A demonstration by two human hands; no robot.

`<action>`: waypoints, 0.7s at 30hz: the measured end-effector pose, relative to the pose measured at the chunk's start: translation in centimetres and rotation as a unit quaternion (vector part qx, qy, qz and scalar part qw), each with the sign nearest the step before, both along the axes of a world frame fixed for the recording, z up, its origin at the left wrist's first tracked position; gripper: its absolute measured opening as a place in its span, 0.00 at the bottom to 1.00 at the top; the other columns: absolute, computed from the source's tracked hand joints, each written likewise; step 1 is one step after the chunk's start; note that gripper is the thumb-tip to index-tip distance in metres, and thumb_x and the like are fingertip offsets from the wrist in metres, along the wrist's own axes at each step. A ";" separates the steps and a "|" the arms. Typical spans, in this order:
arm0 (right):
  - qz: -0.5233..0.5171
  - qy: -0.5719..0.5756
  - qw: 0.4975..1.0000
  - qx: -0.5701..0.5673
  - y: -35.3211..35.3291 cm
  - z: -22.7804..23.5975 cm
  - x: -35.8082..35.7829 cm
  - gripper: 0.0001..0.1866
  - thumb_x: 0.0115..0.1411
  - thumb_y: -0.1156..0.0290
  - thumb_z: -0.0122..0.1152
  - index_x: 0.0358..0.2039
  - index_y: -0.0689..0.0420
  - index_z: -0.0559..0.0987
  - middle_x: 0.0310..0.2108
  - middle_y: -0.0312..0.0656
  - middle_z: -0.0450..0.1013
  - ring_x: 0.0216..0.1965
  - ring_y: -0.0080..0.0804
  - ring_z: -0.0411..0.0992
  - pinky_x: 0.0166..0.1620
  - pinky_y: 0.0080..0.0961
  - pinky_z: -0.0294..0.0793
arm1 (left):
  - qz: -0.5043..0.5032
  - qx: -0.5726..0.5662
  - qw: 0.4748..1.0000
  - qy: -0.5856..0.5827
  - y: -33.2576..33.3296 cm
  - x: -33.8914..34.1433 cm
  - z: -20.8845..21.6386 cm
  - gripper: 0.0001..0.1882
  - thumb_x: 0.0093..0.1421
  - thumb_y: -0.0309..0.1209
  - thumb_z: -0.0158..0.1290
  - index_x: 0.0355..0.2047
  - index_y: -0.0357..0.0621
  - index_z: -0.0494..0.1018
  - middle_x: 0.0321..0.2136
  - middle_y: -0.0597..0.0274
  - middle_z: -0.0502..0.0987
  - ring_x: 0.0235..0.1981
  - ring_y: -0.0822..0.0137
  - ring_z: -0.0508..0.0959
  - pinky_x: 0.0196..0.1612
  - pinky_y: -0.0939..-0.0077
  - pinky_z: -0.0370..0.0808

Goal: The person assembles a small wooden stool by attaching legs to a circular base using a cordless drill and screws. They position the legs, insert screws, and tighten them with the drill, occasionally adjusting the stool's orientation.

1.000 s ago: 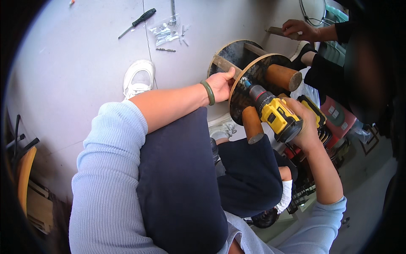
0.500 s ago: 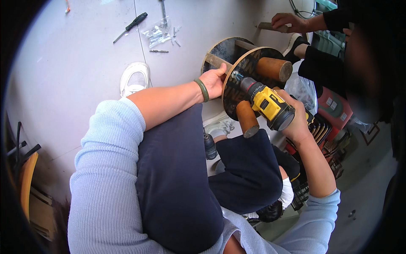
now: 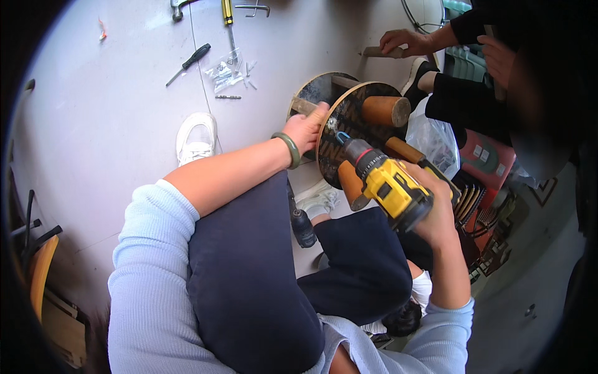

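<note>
In front of me a dark round board (image 3: 344, 115) with several stubby wooden legs (image 3: 380, 111) stands tilted, and wooden bars (image 3: 304, 106) join it to a second round board (image 3: 299, 93) behind. My left hand (image 3: 304, 132), wearing a green bangle, is closed on the rim of the nearer board, beside a bar. My right hand (image 3: 437, 206) grips a yellow and black cordless drill (image 3: 393, 189). Its bit (image 3: 341, 138) points at the board just below a pale, chipped spot. Whether the tip touches cannot be made out. The drill's handle is mostly hidden.
On the floor lie a black screwdriver (image 3: 189, 64), a yellow-handled screwdriver (image 3: 228, 28), a bag of screws (image 3: 224, 75), a drill bit (image 3: 228, 97) and a hammer (image 3: 178, 11). A second drill (image 3: 303, 227) is by my leg. Another person's hand (image 3: 406, 43) holds a wooden strip (image 3: 381, 52).
The drill has backed away from the pale spot, and its bit now shows lower on the board. My left hand still holds the rim. The view has shifted, showing more floor tools.
</note>
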State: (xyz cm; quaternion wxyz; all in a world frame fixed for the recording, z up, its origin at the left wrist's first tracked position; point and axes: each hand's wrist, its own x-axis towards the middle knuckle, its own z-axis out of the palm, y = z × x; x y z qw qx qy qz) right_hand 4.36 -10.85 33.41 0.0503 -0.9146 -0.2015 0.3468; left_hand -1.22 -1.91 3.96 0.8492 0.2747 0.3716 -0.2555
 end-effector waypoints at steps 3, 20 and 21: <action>-0.042 -0.023 0.998 0.041 -0.3 1.7 -3.4 0.23 0.46 0.72 0.68 0.46 0.61 0.77 0.39 0.49 0.77 0.41 0.44 0.77 0.46 0.29 0.73 | -0.134 0.360 0.914 -0.129 0.3 -0.3 2.5 0.60 0.43 0.54 0.67 0.62 0.28 0.46 0.37 0.48 0.76 0.38 0.56 0.78 0.45 0.67 0.74; -0.159 -0.099 0.967 0.171 -5.8 -0.2 -8.7 0.18 0.52 0.82 0.66 0.44 0.60 0.76 0.40 0.39 0.76 0.42 0.27 0.74 0.47 0.26 0.74 | -0.123 0.532 0.794 -0.267 2.4 -1.6 0.3 0.15 0.62 0.42 0.50 0.37 0.43 0.75 0.23 0.52 0.77 0.26 0.55 0.79 0.33 0.66 0.74; -0.284 -0.064 0.937 0.195 -5.6 -0.3 -8.8 0.20 0.50 0.83 0.66 0.45 0.59 0.76 0.40 0.39 0.76 0.42 0.27 0.74 0.46 0.26 0.74 | -0.135 0.481 0.826 -0.259 1.9 -1.2 0.7 0.17 0.61 0.44 0.51 0.35 0.43 0.75 0.23 0.52 0.77 0.26 0.55 0.78 0.33 0.66 0.74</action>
